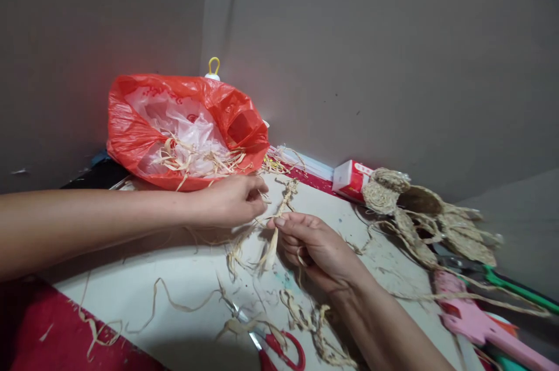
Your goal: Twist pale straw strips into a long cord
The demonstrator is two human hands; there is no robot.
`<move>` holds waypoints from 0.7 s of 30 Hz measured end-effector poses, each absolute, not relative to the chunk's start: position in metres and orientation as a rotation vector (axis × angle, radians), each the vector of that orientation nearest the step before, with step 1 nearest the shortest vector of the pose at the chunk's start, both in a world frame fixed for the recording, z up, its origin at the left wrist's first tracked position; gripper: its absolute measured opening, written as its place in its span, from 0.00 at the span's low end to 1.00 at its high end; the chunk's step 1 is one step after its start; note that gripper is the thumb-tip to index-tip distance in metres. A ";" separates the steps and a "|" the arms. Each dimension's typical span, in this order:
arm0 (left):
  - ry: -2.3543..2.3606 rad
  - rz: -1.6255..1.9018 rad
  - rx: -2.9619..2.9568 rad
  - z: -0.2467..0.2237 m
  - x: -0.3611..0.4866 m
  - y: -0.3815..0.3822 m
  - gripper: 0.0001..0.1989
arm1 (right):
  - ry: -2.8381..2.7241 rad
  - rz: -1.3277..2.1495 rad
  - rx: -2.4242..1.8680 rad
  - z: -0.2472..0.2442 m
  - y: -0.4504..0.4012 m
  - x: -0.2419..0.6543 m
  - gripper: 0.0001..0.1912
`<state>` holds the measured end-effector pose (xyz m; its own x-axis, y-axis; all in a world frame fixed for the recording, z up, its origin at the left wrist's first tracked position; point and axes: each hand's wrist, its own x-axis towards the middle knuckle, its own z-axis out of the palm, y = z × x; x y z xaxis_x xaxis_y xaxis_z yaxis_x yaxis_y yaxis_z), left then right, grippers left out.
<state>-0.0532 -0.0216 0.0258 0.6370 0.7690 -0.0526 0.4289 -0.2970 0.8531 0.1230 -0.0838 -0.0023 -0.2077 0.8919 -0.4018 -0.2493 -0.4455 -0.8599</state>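
A knotted braid of pale raffia (286,199) lies across the white board, its loose strips trailing toward me. My right hand (312,243) pinches this braid between thumb and forefinger near its lower end. Just to the left, my left hand (242,199) is closed, thumb against fingers, with a thin raffia strand at the fingertips. That hand is in front of the lower rim of a red plastic bag (126,144), which holds loose raffia strips (187,155) over white plastic. Red-handled scissors (283,350) lie on the board below my hands, partly under a strip.
The white board (183,295) carries scattered raffia scraps and a braided length (327,342). At right are woven straw pieces (463,231), a pink glue gun (476,318) and a green-handled tool (515,286). A red-and-white box (351,177) stands by the grey wall.
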 end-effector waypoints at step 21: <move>1.104 0.412 2.432 0.041 -0.064 -0.002 0.10 | -0.947 1.982 -1.195 -0.005 -0.074 0.153 0.10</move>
<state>-0.0641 -0.0023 0.0412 0.6377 0.7653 0.0876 0.6355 -0.5869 0.5016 0.1529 -0.0741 -0.0048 -0.3899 0.8001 -0.4558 -0.1478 -0.5430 -0.8267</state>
